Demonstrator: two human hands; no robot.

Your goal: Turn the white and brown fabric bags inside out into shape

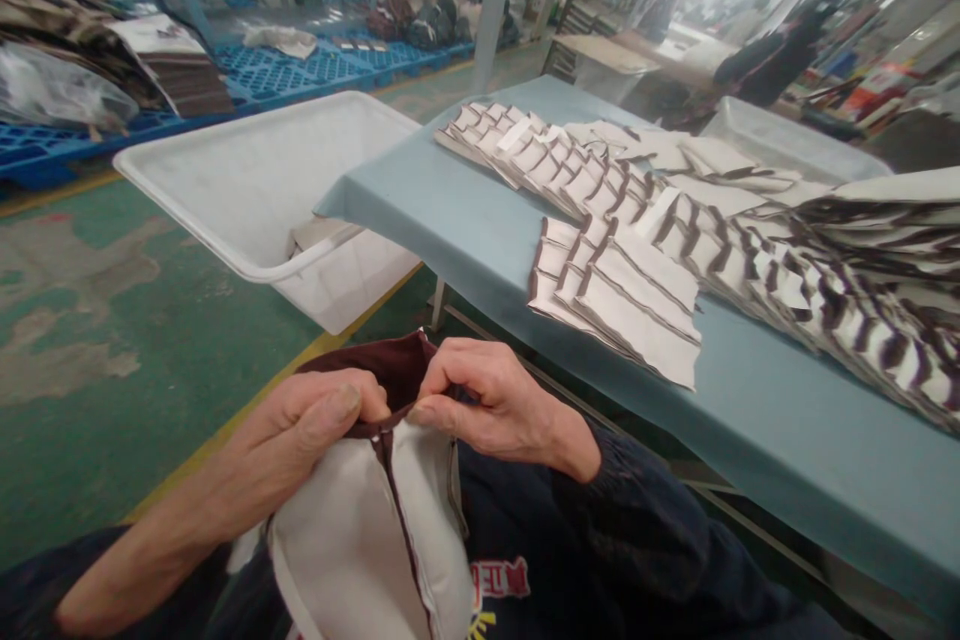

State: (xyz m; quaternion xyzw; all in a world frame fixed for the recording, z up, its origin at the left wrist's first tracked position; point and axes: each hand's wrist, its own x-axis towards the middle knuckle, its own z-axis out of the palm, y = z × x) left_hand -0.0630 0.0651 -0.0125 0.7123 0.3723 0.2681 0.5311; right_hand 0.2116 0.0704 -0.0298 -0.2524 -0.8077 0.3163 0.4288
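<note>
Presently, cloth pouch (337,535) held in front of the body, seam (406,520) showing. Left hand (319,420) and right hand (499,400) both pinch its brown rim (369,429), close together. Risk (judged): uneven tugging might strain the stitching; a loose pinch might let the rim slip. Nearby: blue table (427,210) bearing layered cloth pieces (622,290); white bin (225,170) at its left end.

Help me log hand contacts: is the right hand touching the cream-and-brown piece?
Touching: the head view shows the right hand pinching the cream-and-brown piece at its brown edge.
</note>
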